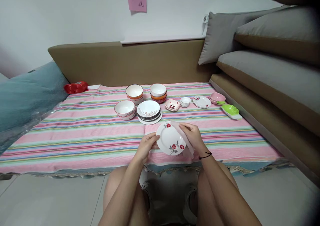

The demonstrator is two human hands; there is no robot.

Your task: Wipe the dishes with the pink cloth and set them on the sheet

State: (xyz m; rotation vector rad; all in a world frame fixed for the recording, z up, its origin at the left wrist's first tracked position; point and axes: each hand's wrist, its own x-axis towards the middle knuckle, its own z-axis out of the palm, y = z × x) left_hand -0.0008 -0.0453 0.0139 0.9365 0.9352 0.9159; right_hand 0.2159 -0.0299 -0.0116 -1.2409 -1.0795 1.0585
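Observation:
A white plate (pixel 168 140) with red flowers and grey leaves is held up, tilted, above the front of the striped cloth. My left hand (pixel 146 146) grips its left rim, thumb on the face and fingers behind. At the plate's right edge, my right hand (pixel 192 136) pinches a thin whitish tissue or wipe (pixel 186 142), which lies against the rim and hangs down. Just beyond is a stack of plates (pixel 148 109), the top one with a brown floral pattern. Two similar red-flowered plates (pixel 203 102) lie farther right.
Stacked bowls (pixel 125 109) stand left of the plates, with more bowls (pixel 158 89) behind. Square panda dishes (pixel 172 105), small white dishes (pixel 185 101), pink bowls (pixel 217 97) and a green leaf-shaped dish (pixel 231 111) sit rightward. Cushions (pixel 272 76) pile at right; a red bundle (pixel 76 87) lies far left.

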